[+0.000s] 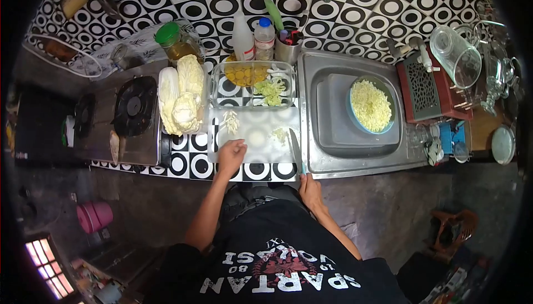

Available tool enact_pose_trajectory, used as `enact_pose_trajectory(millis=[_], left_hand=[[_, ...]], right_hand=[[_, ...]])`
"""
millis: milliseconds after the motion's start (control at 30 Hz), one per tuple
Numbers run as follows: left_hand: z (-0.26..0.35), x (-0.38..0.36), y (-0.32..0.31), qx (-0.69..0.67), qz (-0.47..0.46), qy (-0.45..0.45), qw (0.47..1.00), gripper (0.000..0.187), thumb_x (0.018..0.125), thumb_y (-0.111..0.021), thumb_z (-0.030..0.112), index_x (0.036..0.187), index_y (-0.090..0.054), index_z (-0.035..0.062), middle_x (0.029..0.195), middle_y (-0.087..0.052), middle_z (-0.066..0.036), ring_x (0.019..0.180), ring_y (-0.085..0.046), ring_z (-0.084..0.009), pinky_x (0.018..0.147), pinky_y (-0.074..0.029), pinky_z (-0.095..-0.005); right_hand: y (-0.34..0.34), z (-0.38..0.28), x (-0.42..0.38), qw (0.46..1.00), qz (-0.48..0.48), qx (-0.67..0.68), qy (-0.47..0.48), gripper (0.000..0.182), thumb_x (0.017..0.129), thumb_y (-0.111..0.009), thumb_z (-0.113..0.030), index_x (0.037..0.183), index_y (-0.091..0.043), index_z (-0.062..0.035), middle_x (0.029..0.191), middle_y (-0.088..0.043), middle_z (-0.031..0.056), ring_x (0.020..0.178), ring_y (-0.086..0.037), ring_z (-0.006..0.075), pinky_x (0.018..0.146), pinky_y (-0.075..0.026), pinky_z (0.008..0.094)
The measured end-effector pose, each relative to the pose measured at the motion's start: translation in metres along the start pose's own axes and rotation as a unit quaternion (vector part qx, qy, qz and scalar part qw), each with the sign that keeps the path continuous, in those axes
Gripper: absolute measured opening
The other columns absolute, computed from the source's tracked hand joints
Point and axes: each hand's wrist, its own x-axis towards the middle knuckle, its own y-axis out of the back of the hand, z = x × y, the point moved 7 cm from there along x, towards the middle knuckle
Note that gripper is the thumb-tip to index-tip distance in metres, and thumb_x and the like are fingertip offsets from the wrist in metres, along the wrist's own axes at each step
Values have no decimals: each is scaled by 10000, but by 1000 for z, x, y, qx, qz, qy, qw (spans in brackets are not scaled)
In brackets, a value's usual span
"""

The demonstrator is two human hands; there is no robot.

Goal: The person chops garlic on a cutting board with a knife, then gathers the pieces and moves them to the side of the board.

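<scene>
Knife [296,146] is gripped by the right hand [311,191]; the left hand [231,156] curls over the cutting board [256,152], whether holding anything I cannot tell. Black shirt [258,221] reads "SPARTAN".

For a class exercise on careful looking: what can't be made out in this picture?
In the head view:
Left hand: whether anything lies inside; its curled shape hides that.
Knife: the end of its handle, hidden by the right hand.
Bowl: its bottom, hidden by the shredded vegetable.
Bottle with the blue cap: small print, too small to read.
</scene>
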Motion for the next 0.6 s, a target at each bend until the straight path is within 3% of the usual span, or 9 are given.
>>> enact_pose_trajectory(millis=[67,133,200,267,300,433,600], left_hand=[[19,2,-11,22,-53,-21,998,210,762,-677,101,954,-667,16,820,-639,-108,683,-609,-176,636,-487,-276],[25,8,-26,26,-78,-59,995,263,740,-683,94,991,-659,19,838,-632,-122,692,-606,-213,651,-488,-296],[31,16,-45,23,-128,-69,989,336,713,-692,75,1039,-640,18,880,-620,-131,698,-601,-227,661,-490,-316],[38,23,-58,15,-150,-68,986,366,701,-697,67,1057,-630,17,900,-613,-137,696,-598,-233,659,-492,-323],[39,26,-64,10,-162,-63,985,397,689,-702,58,1075,-620,15,919,-606,-142,694,-594,-238,657,-494,-329],[44,30,-80,7,-178,-104,979,415,676,-712,44,1078,-617,11,946,-604,-144,714,-599,-236,666,-501,-325],[47,26,-84,-29,-216,-118,969,425,678,-701,7,1092,-608,13,964,-606,-142,757,-610,-241,674,-511,-315]], right_hand=[[-14,1,2,1000,5,-13,-24,302,958,-378,-258,930,-482,23,699,-578,299,703,-556,496,626,-410,558],[-23,-4,5,996,34,67,-48,292,957,-377,-259,995,-450,21,702,-578,311,717,-558,503,632,-407,566],[-39,1,10,996,56,29,-67,280,954,-372,-254,1035,-417,10,715,-581,320,723,-552,523,645,-410,570],[-45,-7,10,989,131,-20,-68,247,952,-382,-220,993,-420,20,685,-611,239,664,-591,457,605,-446,506],[-42,-21,7,985,155,-24,-71,253,944,-390,-216,991,-416,31,702,-593,288,678,-565,501,605,-430,534],[-60,-36,12,981,129,18,-142,280,936,-395,-217,990,-393,58,676,-555,348,664,-544,531,601,-420,566],[-65,-63,29,973,165,60,-150,301,935,-392,-224,970,-380,75,661,-550,357,655,-547,530,610,-433,572]])
